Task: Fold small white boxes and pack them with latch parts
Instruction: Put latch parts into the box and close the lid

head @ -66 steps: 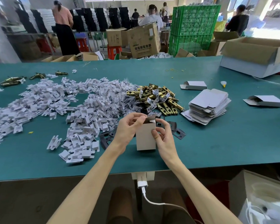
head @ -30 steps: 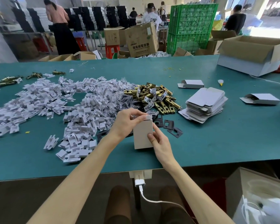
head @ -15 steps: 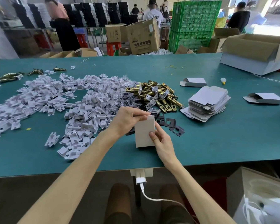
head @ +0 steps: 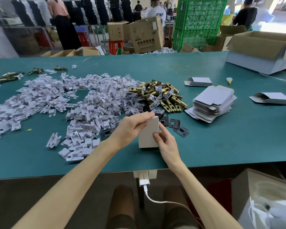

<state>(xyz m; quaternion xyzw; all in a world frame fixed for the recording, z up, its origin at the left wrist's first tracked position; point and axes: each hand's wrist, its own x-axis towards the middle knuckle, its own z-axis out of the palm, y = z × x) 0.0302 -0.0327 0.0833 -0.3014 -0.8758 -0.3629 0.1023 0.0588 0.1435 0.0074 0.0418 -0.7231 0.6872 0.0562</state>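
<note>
White and upright on the green table (head: 229, 146), close to its near edge: small box (head: 148, 137), black plates (head: 178, 128) just beyond it. Grips its top left corner with the left hand (head: 130, 128), fingers curled; pinches its right side with the right hand (head: 167, 144), thumb on the front face. Far off, on a brown carton (head: 145, 32), green Chinese print too small to read.
</note>
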